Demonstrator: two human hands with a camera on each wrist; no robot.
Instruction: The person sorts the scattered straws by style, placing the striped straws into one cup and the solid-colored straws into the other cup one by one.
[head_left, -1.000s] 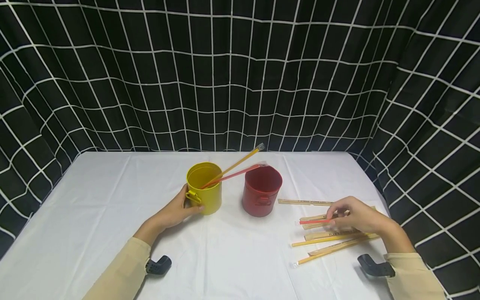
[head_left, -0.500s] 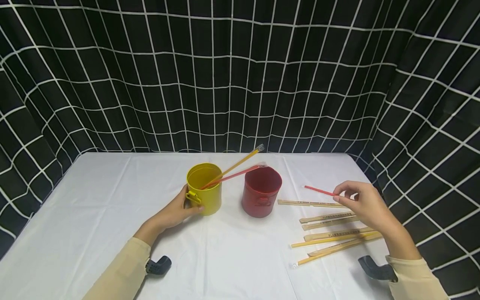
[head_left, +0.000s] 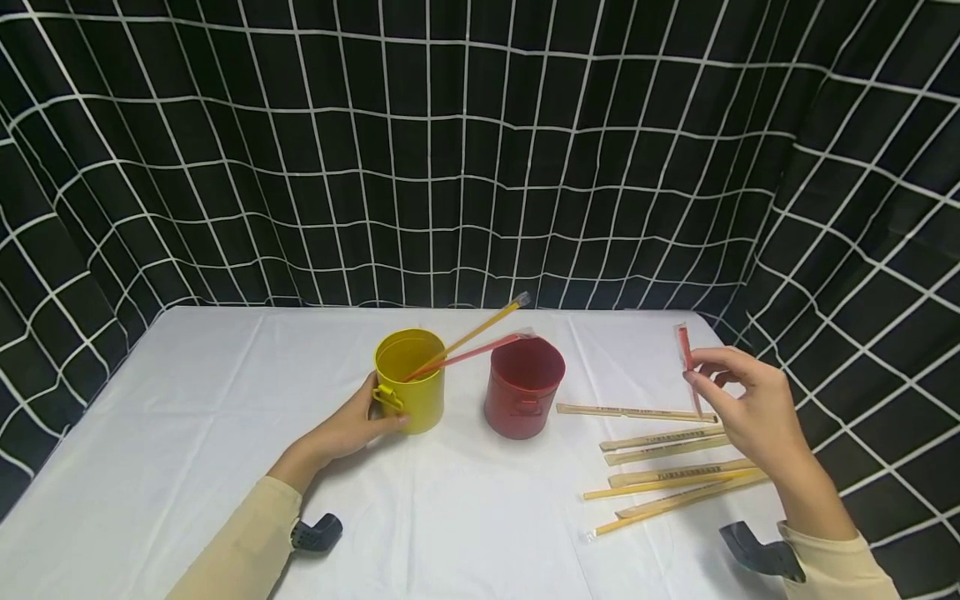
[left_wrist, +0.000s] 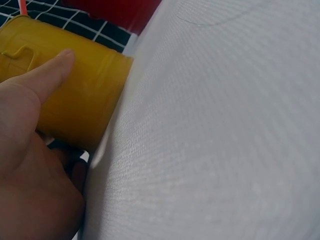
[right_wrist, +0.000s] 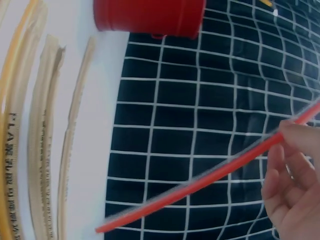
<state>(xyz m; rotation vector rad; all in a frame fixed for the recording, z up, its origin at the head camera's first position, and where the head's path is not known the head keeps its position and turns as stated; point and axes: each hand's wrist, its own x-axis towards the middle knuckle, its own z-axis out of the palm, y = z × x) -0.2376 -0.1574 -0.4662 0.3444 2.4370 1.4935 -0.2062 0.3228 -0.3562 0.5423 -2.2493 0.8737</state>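
My left hand (head_left: 347,427) grips the yellow bucket (head_left: 423,404) by its side, thumb across the front, while the bucket stands on the table. Leaning out of it to the right are a yellow straw (head_left: 487,322) and a red straw (head_left: 472,353) in clear wrappers. Above the table at the right, my right hand (head_left: 753,404) pinches another wrapped red straw (right_wrist: 200,184) between thumb and fingers, and the straw points steeply up in the head view. Between the hands stands a red bucket (head_left: 521,404); none of its contents show.
Several paper-wrapped straws (head_left: 667,475) lie in a loose row at the right, with yellow straws (head_left: 630,522) among them. One paper-wrapped straw (head_left: 630,412) lies closest to the red bucket. Black gridded cloth (head_left: 465,167) hangs behind the white table (head_left: 225,400).
My right hand has lifted the red straw off the row, moved back and to the right, and turned the straw from flat to nearly upright. My left hand has stayed on the yellow bucket.
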